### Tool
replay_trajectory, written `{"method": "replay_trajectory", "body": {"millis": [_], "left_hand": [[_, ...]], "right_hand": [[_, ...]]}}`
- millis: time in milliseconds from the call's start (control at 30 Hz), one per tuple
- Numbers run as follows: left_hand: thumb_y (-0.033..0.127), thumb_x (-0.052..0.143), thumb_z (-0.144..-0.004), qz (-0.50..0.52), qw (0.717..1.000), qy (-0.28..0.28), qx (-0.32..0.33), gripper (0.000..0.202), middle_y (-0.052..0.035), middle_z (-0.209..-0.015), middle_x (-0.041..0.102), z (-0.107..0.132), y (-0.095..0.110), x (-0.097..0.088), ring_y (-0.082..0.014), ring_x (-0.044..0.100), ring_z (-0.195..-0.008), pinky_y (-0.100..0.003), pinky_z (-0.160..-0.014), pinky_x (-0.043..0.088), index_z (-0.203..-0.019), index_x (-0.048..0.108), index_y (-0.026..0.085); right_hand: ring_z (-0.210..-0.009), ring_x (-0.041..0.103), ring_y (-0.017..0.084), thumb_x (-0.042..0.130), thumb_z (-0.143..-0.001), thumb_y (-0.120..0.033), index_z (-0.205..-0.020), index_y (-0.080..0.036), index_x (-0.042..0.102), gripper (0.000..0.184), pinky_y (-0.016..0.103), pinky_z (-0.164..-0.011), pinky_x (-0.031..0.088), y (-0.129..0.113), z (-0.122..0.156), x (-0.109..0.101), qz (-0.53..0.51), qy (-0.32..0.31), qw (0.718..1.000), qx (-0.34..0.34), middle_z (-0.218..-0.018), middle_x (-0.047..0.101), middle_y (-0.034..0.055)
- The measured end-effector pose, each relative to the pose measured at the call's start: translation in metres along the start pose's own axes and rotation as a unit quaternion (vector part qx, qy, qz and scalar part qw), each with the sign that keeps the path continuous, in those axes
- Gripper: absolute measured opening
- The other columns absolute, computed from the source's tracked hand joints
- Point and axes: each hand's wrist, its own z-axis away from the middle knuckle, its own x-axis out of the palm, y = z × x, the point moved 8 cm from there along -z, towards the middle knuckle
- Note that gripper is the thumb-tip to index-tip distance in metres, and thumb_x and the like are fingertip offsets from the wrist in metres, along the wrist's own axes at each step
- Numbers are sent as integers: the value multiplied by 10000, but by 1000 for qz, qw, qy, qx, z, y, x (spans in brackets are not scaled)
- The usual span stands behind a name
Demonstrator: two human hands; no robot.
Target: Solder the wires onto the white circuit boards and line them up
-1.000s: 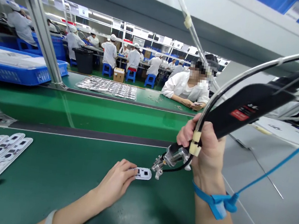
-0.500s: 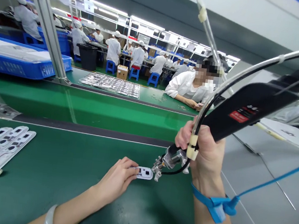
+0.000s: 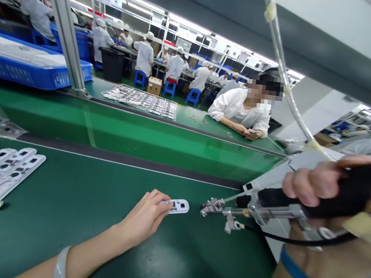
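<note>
My left hand [image 3: 145, 217] rests on the green bench with its fingers closed over a narrow white rounded panel [image 3: 182, 206]. Only the panel's right end shows, with small dark electronic parts on it; the rest lies under my fingers. In my right hand [image 3: 316, 183] is a black electric screwdriver [image 3: 340, 214], my fingers wrapped round its body. Its metal nose [image 3: 211, 207] points left, a short gap away from the panel's end. The screwdriver's rear is blurred and cut off at the right edge. A blue wrist strap [image 3: 304, 273] circles my right wrist.
Several similar white panels [image 3: 17, 173] lie at the left. Beyond the green conveyor belt [image 3: 132, 139], a co-worker [image 3: 242, 107] in white leans on the far bench beside trays of parts [image 3: 139, 100]. A blue crate [image 3: 22, 69] and a metal post [image 3: 62, 27] stand at the left.
My right hand has swung right and toward me, drawing the screwdriver off the panel's end and tilting it nearly level. The panel and my left hand have shifted only slightly.
</note>
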Motion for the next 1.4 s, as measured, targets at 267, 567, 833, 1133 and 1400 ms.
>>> {"method": "replay_trajectory", "body": {"millis": [267, 567, 833, 1133, 1400], "left_hand": [[168, 456, -961, 20, 1000, 4, 7, 230, -82, -1157, 653, -4, 6, 0, -242, 554, -969, -412, -795, 499, -1083, 648, 201], [153, 457, -957, 29, 1000, 4, 3, 226, -87, -1147, 655, -5, 15, -2, -241, 557, -970, -407, -786, 494, -1071, 649, 191], [127, 477, -947, 38, 999, -10, -10, 215, -80, -1154, 649, -5, 16, -2, -249, 544, -985, -409, -792, 481, -1070, 646, 176], [134, 479, -949, 42, 999, -12, -13, 222, -78, -1160, 647, -7, 16, -1, -254, 541, -995, -416, -801, 478, -1093, 641, 183], [128, 480, -948, 45, 999, -27, -15, 224, -84, -1166, 639, -6, 17, 0, -253, 535, -1004, -407, -802, 472, -1094, 641, 179]], "right_hand": [[-378, 376, 104, 755, -674, -525, -751, -231, 581, 350, 277, -395, 295, 26, 3, 34, 22, -5, 999, 40, -480, 420, -58], [-373, 366, 104, 747, -710, -493, -749, -224, 545, 338, 280, -383, 297, 33, 0, 33, 16, -30, 999, 35, -490, 419, -51], [-356, 366, 91, 752, -699, -486, -731, -208, 524, 361, 262, -367, 303, 37, -1, 31, 0, -24, 999, 39, -480, 424, -58], [-359, 374, 93, 741, -709, -486, -763, -206, 545, 346, 261, -374, 300, 37, -2, 31, 7, -29, 999, 37, -476, 429, -61], [-357, 407, 104, 749, -704, -478, -800, -225, 514, 359, 259, -361, 332, 39, 0, 40, -13, -94, 995, 44, -491, 474, -73]]}}
